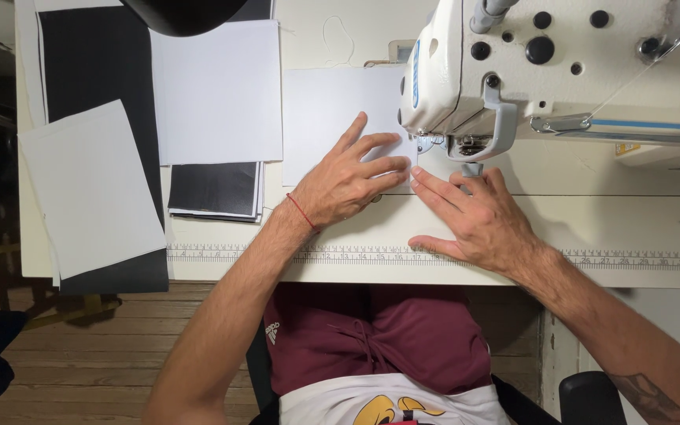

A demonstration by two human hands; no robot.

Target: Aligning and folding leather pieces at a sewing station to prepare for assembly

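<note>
White fabric (332,118) is held flat on the table (592,212) beside the presser foot (433,143) by the left hand (344,182) and right hand (478,220), fingers spread. Even pressure, clear of the needle, is advised.

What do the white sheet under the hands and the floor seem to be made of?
White sheet: likely thin fabric or interfacing, matte, lying limp and flat under the left hand and right hand. Floor: wood planks, worn, with visible grain and seams.
</note>
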